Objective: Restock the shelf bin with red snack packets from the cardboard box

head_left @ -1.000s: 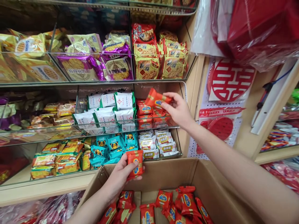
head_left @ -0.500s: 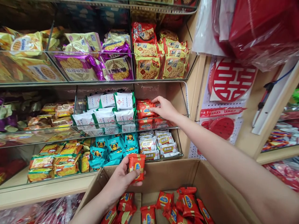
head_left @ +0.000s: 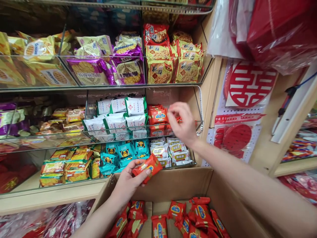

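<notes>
Packet (head_left: pixel 152 165) slants up-right, gripped by the left hand (head_left: pixel 129 181), below-left of the right hand (head_left: pixel 183 123): fingers curled, can't tell if empty.

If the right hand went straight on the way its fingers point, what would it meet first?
Probably the stacked red packets on the shelf, just left of the right hand in the picture. Depth is unclear in this single view, so any gap is hard to judge.
</notes>
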{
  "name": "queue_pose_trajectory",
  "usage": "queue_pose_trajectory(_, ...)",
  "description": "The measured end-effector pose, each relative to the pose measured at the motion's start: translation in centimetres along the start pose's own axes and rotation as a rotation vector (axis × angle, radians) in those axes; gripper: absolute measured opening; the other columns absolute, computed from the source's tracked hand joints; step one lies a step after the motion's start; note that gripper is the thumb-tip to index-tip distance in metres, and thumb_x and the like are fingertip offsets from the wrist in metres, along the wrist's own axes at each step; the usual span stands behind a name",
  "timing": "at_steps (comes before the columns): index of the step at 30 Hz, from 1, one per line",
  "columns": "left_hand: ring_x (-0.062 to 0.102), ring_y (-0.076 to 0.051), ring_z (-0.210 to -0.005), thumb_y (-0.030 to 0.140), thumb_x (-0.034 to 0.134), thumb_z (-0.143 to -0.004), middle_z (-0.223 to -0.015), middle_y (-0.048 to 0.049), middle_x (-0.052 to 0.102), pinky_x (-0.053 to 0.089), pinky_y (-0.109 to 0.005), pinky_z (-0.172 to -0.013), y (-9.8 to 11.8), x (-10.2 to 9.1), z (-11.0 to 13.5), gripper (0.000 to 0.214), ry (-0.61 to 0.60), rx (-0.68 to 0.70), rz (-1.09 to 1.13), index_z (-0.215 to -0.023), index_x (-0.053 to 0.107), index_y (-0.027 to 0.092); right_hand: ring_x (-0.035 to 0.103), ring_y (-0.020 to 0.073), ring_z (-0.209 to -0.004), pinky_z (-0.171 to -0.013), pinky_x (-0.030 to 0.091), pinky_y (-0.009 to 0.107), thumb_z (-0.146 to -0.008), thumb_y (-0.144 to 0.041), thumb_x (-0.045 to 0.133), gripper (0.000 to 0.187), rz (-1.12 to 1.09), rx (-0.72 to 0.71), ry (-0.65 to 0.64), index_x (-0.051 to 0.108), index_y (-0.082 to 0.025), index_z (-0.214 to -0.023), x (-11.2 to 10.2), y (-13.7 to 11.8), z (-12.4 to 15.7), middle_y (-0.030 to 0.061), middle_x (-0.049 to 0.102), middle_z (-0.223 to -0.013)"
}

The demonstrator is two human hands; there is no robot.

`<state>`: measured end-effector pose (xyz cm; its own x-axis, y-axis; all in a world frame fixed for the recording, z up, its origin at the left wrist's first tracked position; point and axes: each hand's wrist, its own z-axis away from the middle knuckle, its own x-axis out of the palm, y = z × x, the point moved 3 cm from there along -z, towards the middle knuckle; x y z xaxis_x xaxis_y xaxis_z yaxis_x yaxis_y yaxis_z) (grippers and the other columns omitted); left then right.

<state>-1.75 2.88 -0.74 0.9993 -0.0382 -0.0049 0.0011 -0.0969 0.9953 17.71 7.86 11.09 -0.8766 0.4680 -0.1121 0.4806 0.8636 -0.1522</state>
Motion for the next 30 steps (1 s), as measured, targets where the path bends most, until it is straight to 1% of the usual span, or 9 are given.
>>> queue_pose_trajectory(2, 0.051, -0.009, -0.054, 0.034, 0.073, -0.061, -0.069, 0.0038, 0.060, 0.042, -0.017, -0.044, -0.1, 0.0, -0.1, 0.037, -0.012, 0.014, -0.002, -0.088, 0.054, 0.019, 0.053, 0.0162, -0.089, -0.082, 0.043, 0.034, -0.081, -0.019, 0.047, 0.007, -0.129, 0.019, -0.260, 0.052, -0.021, -0.083, 0.2, -2.3, 3.5, 0.0046, 0.056, -0.087)
queue_pose_trajectory(4, 0.050, -0.009, -0.052, 0.035, 0.074, -0.059, -0.065, 0.0046, 0.059, 0.041, -0.017, -0.043, -0.2, 0.1, -0.1, 0.039, -0.037, 0.005, 0.001, -0.088, 0.053, 0.019, 0.048, 0.0184, -0.105, -0.090, 0.041, 0.036, -0.078, -0.022, 0.053, 0.024, -0.206, 0.134, -0.487, 0.051, -0.021, -0.101, 0.6, -3.6, 7.0, 0.0076, 0.052, -0.108)
queue_pose_trajectory(7, 0.048, -0.009, -0.049, 0.039, 0.071, -0.063, -0.061, 0.0048, 0.058, 0.041, -0.018, -0.044, 0.0, 0.4, 0.1, 0.037, -0.059, 0.017, -0.005, -0.091, 0.055, 0.019, 0.043, 0.0209, -0.115, -0.094, 0.038, 0.039, -0.073, -0.027, 0.059, 0.053, -0.384, 0.449, -0.732, 0.038, -0.021, -0.121, 1.4, -3.5, 10.4, 0.0105, 0.044, -0.123)
queue_pose_trajectory(9, 0.046, -0.009, -0.048, 0.042, 0.066, -0.068, -0.062, 0.0032, 0.058, 0.041, -0.019, -0.045, 0.1, 0.5, 0.2, 0.036, -0.062, 0.036, -0.005, -0.094, 0.058, 0.017, 0.052, 0.0184, -0.104, -0.087, 0.044, 0.036, -0.074, -0.025, 0.059, 0.052, -0.579, 0.668, -0.817, 0.035, -0.021, -0.120, 1.8, -3.0, 11.2, 0.0089, 0.053, -0.112)
queue_pose_trajectory(14, 0.049, -0.010, -0.053, 0.043, 0.062, -0.072, -0.063, 0.0031, 0.057, 0.040, -0.020, -0.051, 0.0, 0.7, 0.3, 0.036, -0.086, 0.029, -0.020, -0.097, 0.059, 0.018, 0.058, 0.0132, -0.084, -0.073, 0.047, 0.028, -0.070, -0.020, 0.061, 0.037, -0.736, 0.854, -0.812, 0.040, -0.020, -0.101, 2.0, -2.3, 11.3, 0.0026, 0.057, -0.092)
queue_pose_trajectory(21, 0.053, -0.012, -0.064, 0.036, 0.069, -0.067, -0.071, 0.0016, 0.062, 0.042, -0.020, -0.057, 0.1, 1.0, 0.4, 0.025, -0.139, 0.029, -0.041, -0.085, 0.063, 0.019, 0.057, 0.0131, -0.082, -0.076, 0.045, 0.030, -0.069, -0.022, 0.062, 0.040, -0.549, 0.783, -0.540, 0.039, -0.021, -0.101, 1.5, -2.4, 11.0, 0.0026, 0.056, -0.094)
queue_pose_trajectory(24, 0.053, -0.012, -0.065, 0.035, 0.070, -0.066, -0.076, 0.0019, 0.061, 0.043, -0.021, -0.054, 0.4, 1.1, 0.6, 0.024, -0.107, 0.039, 0.037, -0.082, 0.061, 0.020, 0.057, 0.0140, -0.081, -0.073, 0.047, 0.030, -0.069, -0.028, 0.063, 0.037, -0.642, 0.827, -0.553, 0.041, -0.021, -0.098, 1.8, -2.8, 11.2, 0.0026, 0.055, -0.092)
queue_pose_trajectory(27, 0.056, -0.013, -0.067, 0.036, 0.069, -0.066, -0.079, 0.0011, 0.062, 0.044, -0.022, -0.054, 0.4, 1.1, 0.7, 0.030, -0.130, 0.057, 0.038, -0.088, 0.057, 0.021, 0.056, 0.0140, -0.081, -0.072, 0.048, 0.029, -0.074, -0.029, 0.058, 0.027, -0.649, 0.756, -0.598, 0.043, -0.020, -0.095, 1.7, -3.1, 10.5, 0.0019, 0.055, -0.087)
queue_pose_trajectory(30, 0.057, -0.014, -0.067, 0.039, 0.063, -0.071, -0.083, -0.0004, 0.059, 0.040, -0.022, -0.051, 0.0, 1.0, 0.7, 0.030, -0.150, 0.076, -0.024, -0.094, 0.054, 0.021, 0.055, 0.0142, -0.086, -0.073, 0.049, 0.029, -0.079, -0.027, 0.051, 0.031, -0.479, 0.560, -0.358, 0.037, -0.021, -0.106, 0.1, -2.5, 6.8, 0.0047, 0.054, -0.097)
